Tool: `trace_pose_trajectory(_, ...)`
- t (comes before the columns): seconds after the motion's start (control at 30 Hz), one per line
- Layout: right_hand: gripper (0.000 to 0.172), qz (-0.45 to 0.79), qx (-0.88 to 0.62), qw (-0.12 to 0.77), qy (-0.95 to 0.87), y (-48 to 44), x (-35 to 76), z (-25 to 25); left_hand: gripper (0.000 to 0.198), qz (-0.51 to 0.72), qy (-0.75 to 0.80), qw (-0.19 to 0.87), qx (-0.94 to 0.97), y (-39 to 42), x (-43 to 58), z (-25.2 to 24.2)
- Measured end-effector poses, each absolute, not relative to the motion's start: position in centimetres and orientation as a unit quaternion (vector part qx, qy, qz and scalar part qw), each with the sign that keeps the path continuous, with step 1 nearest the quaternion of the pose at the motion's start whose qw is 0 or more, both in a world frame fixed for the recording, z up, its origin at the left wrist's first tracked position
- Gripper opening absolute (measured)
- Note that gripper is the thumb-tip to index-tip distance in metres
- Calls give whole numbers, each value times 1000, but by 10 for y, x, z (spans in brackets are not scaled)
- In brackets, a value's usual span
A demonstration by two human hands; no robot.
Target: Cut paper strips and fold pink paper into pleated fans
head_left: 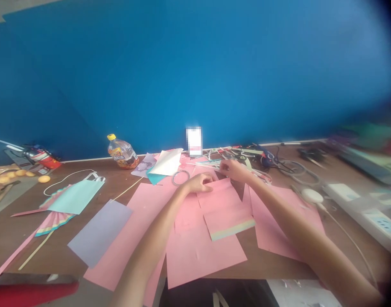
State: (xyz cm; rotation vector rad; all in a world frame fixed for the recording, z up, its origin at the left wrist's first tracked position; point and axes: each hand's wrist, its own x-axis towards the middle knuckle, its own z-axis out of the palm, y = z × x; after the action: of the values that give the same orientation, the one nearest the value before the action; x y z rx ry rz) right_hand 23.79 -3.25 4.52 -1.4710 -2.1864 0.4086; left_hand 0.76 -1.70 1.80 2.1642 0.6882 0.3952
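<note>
My left hand (pixel 200 183) is curled at the upper edge of a pink paper sheet (pixel 219 195), its thumb and fingers closed on it. Just to the right and farther back, my right hand (pixel 229 167) has its fingers drawn together near the paper's top corner; what they hold, if anything, is hidden. A smaller pink piece with a yellow and blue striped edge (pixel 229 221) lies in front of the hands. Larger pink sheets (pixel 198 260) spread beneath. Past the hands is a heap of thin paper strips (pixel 208 163).
A light blue paper bag (pixel 77 194) and a lilac sheet (pixel 99 232) lie left. At the back stand a bottle (pixel 122 152) and a blurred-out phone-like rectangle (pixel 194 141). Tape rings, cables (pixel 298 170) and a power strip (pixel 371 213) occupy the right.
</note>
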Motion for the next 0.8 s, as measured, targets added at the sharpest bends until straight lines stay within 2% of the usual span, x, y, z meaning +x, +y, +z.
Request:
trace_pose_trajectory(0.27, 17, 169, -533, 386, -733, -31, 243, 54, 30, 268, 329, 458, 781, -17, 8, 14)
trace_pose_trajectory(0.43, 21, 160, -537, 427, -710, -29, 246, 55, 50, 281, 337, 490, 754, -21, 9, 13)
trace_pose_trajectory(0.63, 24, 198, -538, 457, -680, -27, 246, 56, 40, 277, 314, 504, 755, -22, 3, 17)
trace_pose_trajectory(0.8, 31, 185, -534, 488, -664, -22, 245, 53, 58, 260, 299, 505, 767, -20, 1, 18)
